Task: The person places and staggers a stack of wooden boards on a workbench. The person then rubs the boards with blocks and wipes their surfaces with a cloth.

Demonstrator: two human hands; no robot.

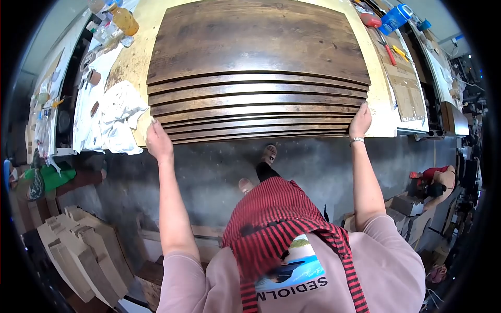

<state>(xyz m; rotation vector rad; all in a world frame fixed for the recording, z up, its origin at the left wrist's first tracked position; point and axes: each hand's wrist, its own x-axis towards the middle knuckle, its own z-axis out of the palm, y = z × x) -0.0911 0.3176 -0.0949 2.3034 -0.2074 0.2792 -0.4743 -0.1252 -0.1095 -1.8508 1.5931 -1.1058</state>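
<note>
A stack of dark brown wooden panels point(261, 41) lies on the workbench, its layers stepped toward me like stairs. My left hand point(159, 141) is closed on the left end of the stack near the front edge, thumb up. At the right end my right hand point(360, 121) grips the panels' edge in the same way, with a bracelet on the wrist. Which single panel each hand holds cannot be made out. The undersides and most of the fingers are hidden.
White cloths point(122, 107) and bottles point(124, 20) are on the bench's left. A blue container point(396, 18), red-handled tool point(389, 52) and cardboard point(402, 91) lie right. One person point(57, 177) is at far left, another point(441, 182) at far right. Wooden pieces point(83, 255) stand behind.
</note>
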